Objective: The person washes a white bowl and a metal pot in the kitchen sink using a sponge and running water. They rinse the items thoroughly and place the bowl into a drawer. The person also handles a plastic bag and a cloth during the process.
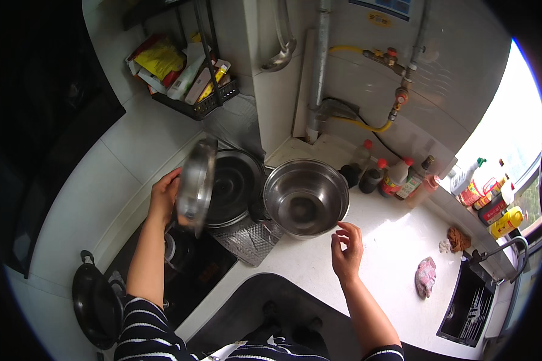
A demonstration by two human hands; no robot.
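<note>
My left hand (166,191) grips a round steel pot lid (199,183) from its left side. The lid is tilted almost on edge and smeared by motion; its knob is hidden. Beside and partly behind it stands a dark pot (230,180) at the stove's back corner, its inside showing. To the right, a wide steel pot (307,198) rests on the counter. By that pot's near right rim is my right hand (348,248), thumb and bent fingers apart. Its fingertips are at the rim; I cannot tell whether they touch it.
A black stove (205,268) lies front left, with foil sheeting (250,240) at its edge. A black wok (96,301) stands at far left. Several sauce bottles (396,174) line the back wall. A pinkish cloth (426,278) lies near the sink (468,301). A ladle (280,55) hangs above.
</note>
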